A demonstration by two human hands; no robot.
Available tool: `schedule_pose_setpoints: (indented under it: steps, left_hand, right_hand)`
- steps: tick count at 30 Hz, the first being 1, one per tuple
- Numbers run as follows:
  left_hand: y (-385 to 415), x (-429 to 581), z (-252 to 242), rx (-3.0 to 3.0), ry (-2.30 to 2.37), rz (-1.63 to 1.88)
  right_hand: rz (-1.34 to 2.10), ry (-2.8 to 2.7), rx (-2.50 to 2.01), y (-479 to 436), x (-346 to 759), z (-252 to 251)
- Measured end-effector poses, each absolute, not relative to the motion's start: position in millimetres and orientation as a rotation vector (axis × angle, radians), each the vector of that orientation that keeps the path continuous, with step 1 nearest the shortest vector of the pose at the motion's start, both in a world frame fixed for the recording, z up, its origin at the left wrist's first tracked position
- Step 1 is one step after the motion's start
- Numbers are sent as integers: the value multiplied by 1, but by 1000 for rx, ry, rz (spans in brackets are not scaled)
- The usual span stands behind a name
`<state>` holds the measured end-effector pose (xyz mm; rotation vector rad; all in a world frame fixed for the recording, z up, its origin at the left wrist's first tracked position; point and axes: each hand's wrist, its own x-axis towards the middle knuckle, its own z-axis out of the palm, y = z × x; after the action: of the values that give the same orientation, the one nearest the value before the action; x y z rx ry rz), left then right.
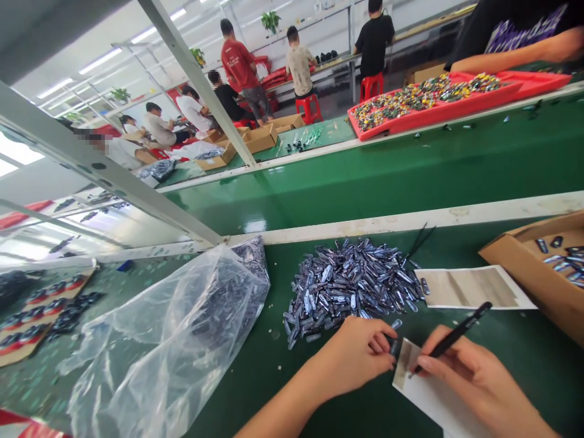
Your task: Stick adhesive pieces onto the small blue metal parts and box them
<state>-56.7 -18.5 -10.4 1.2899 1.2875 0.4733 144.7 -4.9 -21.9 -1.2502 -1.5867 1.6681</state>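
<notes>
**On the green belt: tweezers on card, pile just beyond**

Right hand (479, 383) clamped on black tweezers (456, 333), fingers closed around the shaft. Long axis runs upper right to lower left, tips down on a white card (433, 398). Tip gap too small to tell. Left hand (351, 359) sits just left of the card, fingers (381, 347) curled together beside a small silver piece (393, 347); can't tell if they pinch it. Card lies diagonally under both hands, with a beige strip (404, 365) at its upper end.

Beyond the hands: loose pile of blue-silver metal pieces (351, 289), too many to count. 2nd pair of black tweezers (418, 242) rests at the pile's far edge, tips pointing into it. 1 paper sheet (474, 287) lies right of the pile. 1 cardboard box (533, 267) at right holds more pieces. 1 clear plastic bag (159, 340) lies left of the pile, dark pieces inside.

Surface is a green belt (319, 389) with a white edge rail (387, 222). Across it, 1 red tray (433, 103) holds mixed coloured parts, with 1 co-worker's arm (502, 58) above it. Factory hall behind: about 8 people (237, 67) along a far bench.
</notes>
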Motion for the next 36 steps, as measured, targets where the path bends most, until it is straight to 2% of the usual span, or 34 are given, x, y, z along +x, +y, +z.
schedule_pose_setpoints:
  steps: [12, 24, 36]
  left_hand:
    - [-19, -51, -1, 1077, 1230, 498]
    - [-27, -37, -5, 956, 1155, 565]
    - [-24, -40, -17, 837, 1069, 576]
  right_hand:
    - [1596, -1200, -1369, -10, 136, -8]
    - [1550, -1455, -1211, -6, 144, -10]
    - [1503, -1407, -1203, -8, 148, -13]
